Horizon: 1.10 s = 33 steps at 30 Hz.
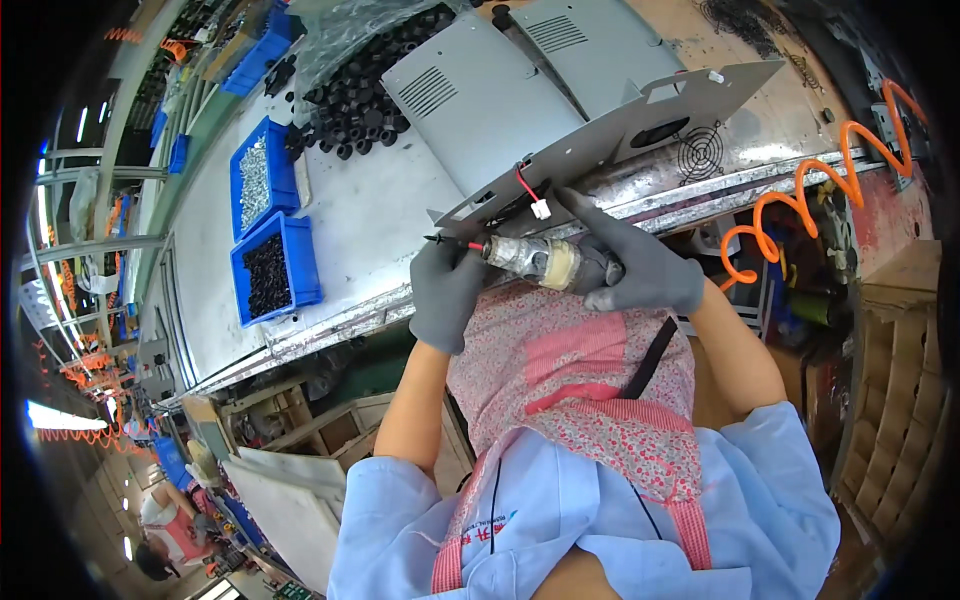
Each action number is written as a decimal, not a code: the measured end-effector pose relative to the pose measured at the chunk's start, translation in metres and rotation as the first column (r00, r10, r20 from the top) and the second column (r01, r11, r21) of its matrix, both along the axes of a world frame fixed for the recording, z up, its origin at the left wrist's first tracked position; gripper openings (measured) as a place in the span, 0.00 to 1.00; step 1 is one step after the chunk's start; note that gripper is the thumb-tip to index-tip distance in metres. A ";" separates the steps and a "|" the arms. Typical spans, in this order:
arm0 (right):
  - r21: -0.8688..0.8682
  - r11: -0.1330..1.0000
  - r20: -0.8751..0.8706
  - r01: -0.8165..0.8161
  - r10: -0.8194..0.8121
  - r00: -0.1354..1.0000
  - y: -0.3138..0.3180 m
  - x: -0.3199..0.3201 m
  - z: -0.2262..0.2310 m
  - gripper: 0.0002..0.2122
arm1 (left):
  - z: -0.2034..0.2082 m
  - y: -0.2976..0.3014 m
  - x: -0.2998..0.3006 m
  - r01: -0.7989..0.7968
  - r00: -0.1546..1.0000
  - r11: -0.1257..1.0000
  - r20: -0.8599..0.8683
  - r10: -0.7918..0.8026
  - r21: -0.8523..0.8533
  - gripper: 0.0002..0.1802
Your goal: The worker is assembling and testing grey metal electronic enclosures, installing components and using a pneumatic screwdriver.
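A power screwdriver [530, 259], its body wrapped in silver and yellowish tape, lies across in front of me with its tip to the left. My right hand [645, 265], in a grey glove, grips its rear end, the index finger stretched toward the metal panel. Gloved as well, my left hand [445, 290] is closed by the red-collared bit [475, 246], where a small dark screw [436, 239] sticks out past the fingers. Just beyond stands a grey sheet-metal panel [600, 140] with cutouts. From it hang red and black wires with a white connector [541, 209].
Two vented grey metal covers [480, 100] lie behind the panel. Blue bins hold silver screws [254, 185] and black screws [266, 278] at the left. Black caps [355, 110] are heaped at the back. A round fan guard [700, 153] and an orange coiled hose [800, 205] are at the right.
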State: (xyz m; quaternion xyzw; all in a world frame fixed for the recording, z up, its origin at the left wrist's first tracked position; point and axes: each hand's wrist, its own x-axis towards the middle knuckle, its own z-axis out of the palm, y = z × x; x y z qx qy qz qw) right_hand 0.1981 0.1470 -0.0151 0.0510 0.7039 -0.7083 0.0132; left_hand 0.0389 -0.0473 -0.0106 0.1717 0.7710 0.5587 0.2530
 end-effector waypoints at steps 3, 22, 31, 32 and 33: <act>-0.048 0.999 0.069 -0.022 0.025 0.997 0.000 0.007 0.009 0.51 | 0.006 0.004 -0.006 0.075 0.989 0.989 -0.116 -0.090 -0.128 0.16; -0.098 0.994 0.110 0.040 -0.029 0.994 -0.030 0.040 0.031 0.48 | 0.025 0.058 -0.097 0.799 0.233 0.293 -0.179 -0.956 -0.525 0.42; -0.105 0.991 0.076 0.078 -0.070 0.995 -0.043 0.036 0.030 0.45 | 0.014 0.048 -0.088 0.685 0.293 0.512 -0.448 -0.845 -0.518 0.37; -0.115 0.990 0.119 0.076 -0.063 0.991 -0.044 0.034 0.033 0.45 | 0.019 0.048 -0.084 0.678 0.328 0.527 -0.430 -0.841 -0.513 0.36; -0.108 0.990 0.076 0.093 -0.085 0.994 -0.046 0.032 0.033 0.45 | 0.025 0.046 -0.079 0.670 0.362 0.541 -0.413 -0.836 -0.508 0.35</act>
